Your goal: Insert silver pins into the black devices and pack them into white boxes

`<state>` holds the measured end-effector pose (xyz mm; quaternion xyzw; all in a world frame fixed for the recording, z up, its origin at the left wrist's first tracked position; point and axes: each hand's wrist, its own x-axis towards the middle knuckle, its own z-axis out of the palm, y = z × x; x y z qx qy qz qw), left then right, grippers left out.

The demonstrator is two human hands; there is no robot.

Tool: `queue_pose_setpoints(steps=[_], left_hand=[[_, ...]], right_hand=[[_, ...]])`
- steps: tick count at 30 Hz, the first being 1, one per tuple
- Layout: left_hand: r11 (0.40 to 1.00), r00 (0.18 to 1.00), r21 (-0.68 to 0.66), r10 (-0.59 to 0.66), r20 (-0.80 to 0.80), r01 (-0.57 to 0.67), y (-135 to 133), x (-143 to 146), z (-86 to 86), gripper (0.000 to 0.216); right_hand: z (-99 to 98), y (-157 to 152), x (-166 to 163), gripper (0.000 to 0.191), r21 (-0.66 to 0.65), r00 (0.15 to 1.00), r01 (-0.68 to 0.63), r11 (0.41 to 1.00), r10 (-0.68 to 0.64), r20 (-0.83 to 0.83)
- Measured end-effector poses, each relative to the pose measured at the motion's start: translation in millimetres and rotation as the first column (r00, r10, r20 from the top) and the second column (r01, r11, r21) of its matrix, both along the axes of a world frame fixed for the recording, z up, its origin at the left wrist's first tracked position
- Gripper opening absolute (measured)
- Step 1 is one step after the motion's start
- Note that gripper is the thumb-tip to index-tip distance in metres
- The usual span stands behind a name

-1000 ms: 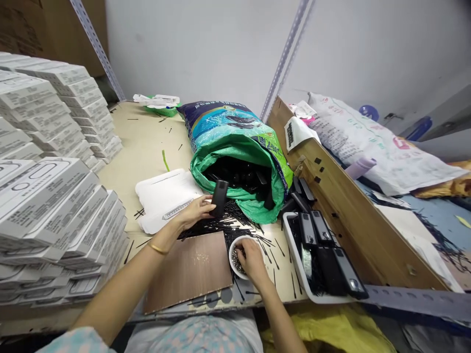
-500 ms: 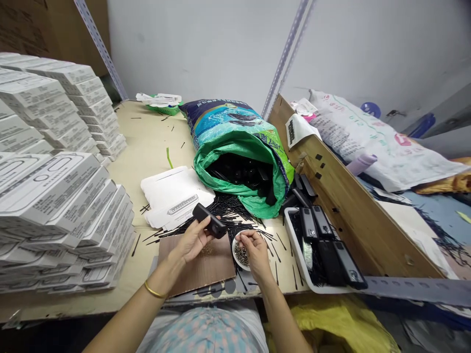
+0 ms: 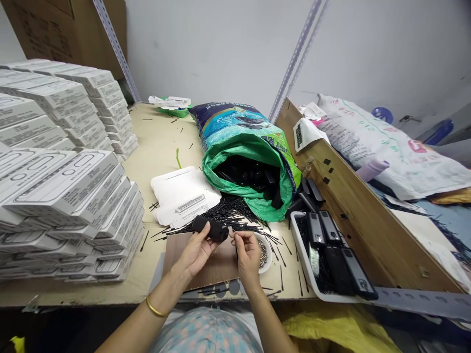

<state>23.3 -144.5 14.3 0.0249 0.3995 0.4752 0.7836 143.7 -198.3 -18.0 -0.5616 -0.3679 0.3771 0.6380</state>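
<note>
My left hand (image 3: pixel 196 254) is closed around a black, oblong plastic device (image 3: pixel 209 228), holding it tilted above a brown board (image 3: pixel 221 272). Its right end faces my right hand (image 3: pixel 247 252), whose thumb and fingers are pinched close to that end. Whatever sits between those fingertips is too small to make out. Just to the right of this hand stands a small white bowl (image 3: pixel 269 260) of tiny shiny metal parts (image 3: pixel 263 254), partly covered by the hand. Thin black sticks (image 3: pixel 235 211) lie heaped behind the device.
Stacked white boxes (image 3: pixel 73 196) fill the left side. Behind my hands lie white printed sheets (image 3: pixel 184 191) and an open green-lined sack (image 3: pixel 250 139) of black parts. On the right, a white tray (image 3: pixel 302 257) holds several black devices (image 3: pixel 331 264) beside a wooden partition (image 3: pixel 368 220).
My right hand has left the bowl and moved left to the end of the black device, fingers pinched. The left hand keeps hold of the device, now turned slightly. The whole view has shifted a little.
</note>
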Motion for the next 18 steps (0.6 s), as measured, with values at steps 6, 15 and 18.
queue_pose_setpoints(steps=[6,15,18], left_hand=[[0.998,1.0,0.064,0.028,-0.01,-0.027,-1.1,-2.5,-3.5,0.016],[0.997,0.999,0.073,0.002,-0.039,0.001,-3.9,1.0,-0.2,0.035],[0.996,0.998,0.09,-0.01,-0.066,0.016,-6.5,-0.1,-1.1,0.036]], right_hand=[[-6.4,-1.8,1.9,0.022,-0.092,0.991,-0.064,0.994,0.074,0.109],[-1.2,-0.3,5.9,0.017,-0.011,0.942,-0.01,1.0,0.013,0.336],[-2.1,0.9,8.6,0.016,0.082,0.867,-0.019,0.996,-0.024,0.498]])
